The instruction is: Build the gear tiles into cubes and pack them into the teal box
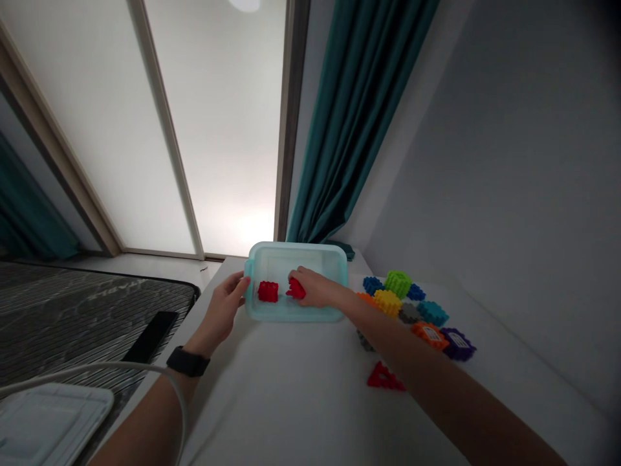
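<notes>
Two red pieces within the light-blue container (291,315): a red block (268,292) lying free toward the left end, and a spiky red piece (295,289) near the middle, in the grip of the right hand (313,287). Has the right fingers closed on that spiky red piece; cannot tell of any contact between it and the container's base. Holds the container's left end with the left hand (226,304), thumb at the rim, fingers curled along the outer side. Looks like an early stage, judging from just one piece lying free inside against a whole cluster outside. On the desk (291,388), to the right of the container: a lime-green block (398,283), a yellow block (387,302), a teal block (433,313), a labelled orange block (429,336) beside a labelled purple block (458,344), plus some blue, grey and orange ones. Nearer, a red triangular piece (385,377), apart from the group and partly behind the right forearm. Cannot give a sure count, with that forearm in the way. At lower left, well apart from the open-topped container, a pale lid-like panel (53,421).
</notes>
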Motion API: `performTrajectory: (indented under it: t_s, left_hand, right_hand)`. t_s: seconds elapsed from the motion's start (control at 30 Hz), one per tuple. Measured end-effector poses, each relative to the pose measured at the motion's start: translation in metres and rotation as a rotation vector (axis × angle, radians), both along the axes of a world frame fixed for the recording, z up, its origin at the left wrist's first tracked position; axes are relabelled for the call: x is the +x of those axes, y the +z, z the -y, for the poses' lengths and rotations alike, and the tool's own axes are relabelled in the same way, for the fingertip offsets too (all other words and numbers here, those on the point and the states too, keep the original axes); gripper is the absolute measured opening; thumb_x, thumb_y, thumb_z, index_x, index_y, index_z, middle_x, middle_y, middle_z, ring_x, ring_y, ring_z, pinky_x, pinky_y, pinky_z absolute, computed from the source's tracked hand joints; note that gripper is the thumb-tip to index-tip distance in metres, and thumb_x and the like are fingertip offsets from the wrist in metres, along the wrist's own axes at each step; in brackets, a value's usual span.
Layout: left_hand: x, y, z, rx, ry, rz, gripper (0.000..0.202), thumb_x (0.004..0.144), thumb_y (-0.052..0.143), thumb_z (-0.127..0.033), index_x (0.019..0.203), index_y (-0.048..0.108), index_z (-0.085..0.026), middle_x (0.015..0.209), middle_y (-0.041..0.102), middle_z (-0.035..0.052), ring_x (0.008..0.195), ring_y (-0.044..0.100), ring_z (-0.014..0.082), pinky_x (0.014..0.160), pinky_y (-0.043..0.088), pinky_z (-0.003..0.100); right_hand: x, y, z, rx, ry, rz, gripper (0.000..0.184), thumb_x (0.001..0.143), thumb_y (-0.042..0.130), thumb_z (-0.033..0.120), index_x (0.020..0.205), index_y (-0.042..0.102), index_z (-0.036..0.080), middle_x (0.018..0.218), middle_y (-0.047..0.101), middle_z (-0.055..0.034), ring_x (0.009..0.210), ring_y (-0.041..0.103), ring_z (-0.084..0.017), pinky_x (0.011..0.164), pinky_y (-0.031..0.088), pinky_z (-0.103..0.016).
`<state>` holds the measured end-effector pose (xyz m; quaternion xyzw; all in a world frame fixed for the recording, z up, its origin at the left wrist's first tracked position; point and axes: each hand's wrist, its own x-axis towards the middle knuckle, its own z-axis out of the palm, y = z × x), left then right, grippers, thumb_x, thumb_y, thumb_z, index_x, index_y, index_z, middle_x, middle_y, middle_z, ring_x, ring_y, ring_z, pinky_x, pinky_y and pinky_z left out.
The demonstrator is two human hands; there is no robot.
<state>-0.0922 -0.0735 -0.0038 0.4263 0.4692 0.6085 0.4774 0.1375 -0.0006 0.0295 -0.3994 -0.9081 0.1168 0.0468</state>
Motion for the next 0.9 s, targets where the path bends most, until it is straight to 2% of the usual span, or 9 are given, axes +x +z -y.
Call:
performTrajectory:
  t_s: [0.17,0.43,0.57,0.73,0.9]
  left_hand:
    - [0.002,0.002,0.002,0.008,-0.011,-0.007,0.056,0.073,0.075,-0.052,0.114,0.068,-0.015,0.104,0.071,0.0096,0.089,0.063,0.0218,0.071,0.054,0.031]
    - [0.005,0.004,0.003,0.014,-0.017,-0.013,0.057,0.071,0.076,-0.053,0.113,0.069,-0.015,0.099,0.073,0.0088,0.087,0.065,0.0220,0.074,0.054,0.034]
    - [0.005,0.005,0.003,0.023,-0.028,-0.030,0.057,0.071,0.075,-0.053,0.114,0.068,-0.015,0.095,0.073,0.0085,0.084,0.065,0.0215,0.073,0.053,0.033]
    - [0.004,0.006,0.004,0.030,-0.024,-0.044,0.059,0.072,0.075,-0.052,0.117,0.067,-0.015,0.095,0.072,0.0079,0.084,0.064,0.0216,0.073,0.053,0.033]
    - [0.003,0.004,0.003,0.025,-0.016,-0.057,0.059,0.071,0.075,-0.052,0.116,0.068,-0.015,0.094,0.071,0.0074,0.084,0.064,0.0215,0.073,0.053,0.034]
  right_hand:
    - [-0.005,-0.019,-0.021,-0.018,-0.056,0.044,0.039,0.069,0.076,0.021,0.102,0.058,0.018,0.099,0.059,-0.0075,0.079,0.058,-0.020,0.063,0.041,-0.027]
    - [-0.004,-0.025,-0.022,0.075,-0.124,0.022,0.052,0.073,0.072,0.015,0.122,0.052,0.018,0.118,0.055,-0.0145,0.107,0.055,-0.029,0.080,0.043,-0.033]
    - [0.000,-0.022,-0.022,0.034,-0.129,0.020,0.063,0.075,0.070,0.015,0.134,0.048,0.020,0.123,0.055,-0.0132,0.109,0.057,-0.027,0.084,0.044,-0.032]
    - [0.006,-0.019,-0.029,-0.091,-0.145,0.038,0.063,0.074,0.075,0.033,0.131,0.053,0.018,0.119,0.060,-0.0122,0.099,0.062,-0.025,0.082,0.047,-0.029]
    - [0.008,-0.013,-0.036,-0.207,-0.166,0.071,0.082,0.066,0.077,0.059,0.134,0.053,0.020,0.123,0.061,-0.0126,0.100,0.063,-0.028,0.078,0.049,-0.032]
